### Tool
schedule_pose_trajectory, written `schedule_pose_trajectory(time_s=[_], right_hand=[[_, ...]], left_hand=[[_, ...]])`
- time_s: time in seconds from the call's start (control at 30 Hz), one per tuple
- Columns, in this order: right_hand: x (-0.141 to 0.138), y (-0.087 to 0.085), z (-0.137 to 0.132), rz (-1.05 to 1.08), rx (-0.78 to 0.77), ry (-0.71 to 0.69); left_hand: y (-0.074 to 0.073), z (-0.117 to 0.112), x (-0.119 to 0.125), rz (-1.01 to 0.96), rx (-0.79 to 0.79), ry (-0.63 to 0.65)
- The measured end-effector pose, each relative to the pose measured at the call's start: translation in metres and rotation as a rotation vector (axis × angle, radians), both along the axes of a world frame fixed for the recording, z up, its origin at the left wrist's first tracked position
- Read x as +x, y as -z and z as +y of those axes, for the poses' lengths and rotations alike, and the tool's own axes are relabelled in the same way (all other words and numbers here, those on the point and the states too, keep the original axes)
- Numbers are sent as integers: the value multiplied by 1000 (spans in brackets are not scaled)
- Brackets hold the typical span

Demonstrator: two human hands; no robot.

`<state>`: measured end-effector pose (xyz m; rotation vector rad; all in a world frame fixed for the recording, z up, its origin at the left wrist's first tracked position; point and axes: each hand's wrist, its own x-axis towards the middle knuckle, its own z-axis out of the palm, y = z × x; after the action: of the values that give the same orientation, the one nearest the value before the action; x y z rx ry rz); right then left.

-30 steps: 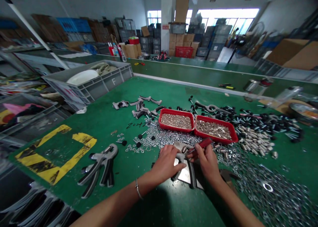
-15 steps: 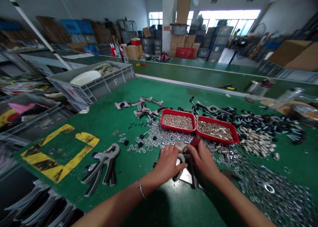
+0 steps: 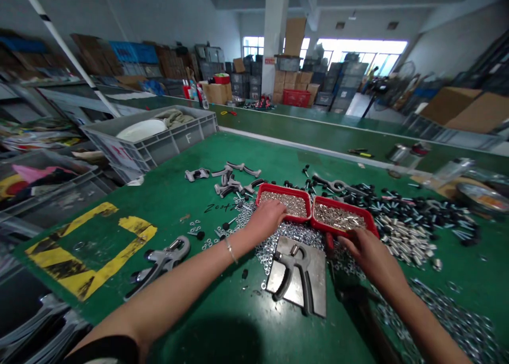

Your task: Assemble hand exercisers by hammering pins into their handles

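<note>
hands work around two red trays of small silver fittings, the left tray [image 3: 283, 189] and the right tray [image 3: 342, 200] sitting side by side on the green surface [image 3: 167, 205]. the left hand [image 3: 267, 221] lies open, its fingers [image 3: 280, 207] spread and reaching over the near rim of the left tray, with nothing visibly held. the right hand [image 3: 369, 258] sits just in front of the right tray with its fingers curled down, and whether they pinch anything can't be told from here. a red handle [image 3: 328, 242] pokes up just beside that hand. in front of the trays, between the two hands and touching neither, a grey hand grip [image 3: 288, 266] lies flat on a worn steel plate [image 3: 316, 279], at the edge of a spill of silver washers [image 3: 294, 235]. black-capped bolts [image 3: 397, 210] and silver sleeves [image 3: 405, 242] are heaped to the right of the trays, loose grip parts [image 3: 234, 178] lie to their left, and further left, more hand grips [image 3: 159, 263] sit beside yellow-and-black tape [image 3: 51, 255]
</note>
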<state>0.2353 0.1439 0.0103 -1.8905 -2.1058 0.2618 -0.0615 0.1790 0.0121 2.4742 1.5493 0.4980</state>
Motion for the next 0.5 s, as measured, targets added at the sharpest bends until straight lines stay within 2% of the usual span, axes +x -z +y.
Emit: schedule_pose_trajectory(time_s=[0.07, 0.17, 0.23, 0.33, 0.4, 0.5], right_hand=[[-8, -12, 11, -154, 126, -115], [-48, -23, 36, -300, 124, -276], [-75, -21, 58, -348, 117, -334], [-101, -11, 90, -368, 109, -385], [-106, -2, 104, -376, 98, -405], [-106, 6, 111, -361, 81, -405]], left_hand=[[-7, 41, -2, 84, -6, -37], [-5, 79, -1, 139, -34, -74], [3, 85, 0, 161, -34, -83], [15, 80, -3, 171, -12, -96], [20, 76, -6, 159, -3, -104], [26, 75, -7, 107, -14, -119]])
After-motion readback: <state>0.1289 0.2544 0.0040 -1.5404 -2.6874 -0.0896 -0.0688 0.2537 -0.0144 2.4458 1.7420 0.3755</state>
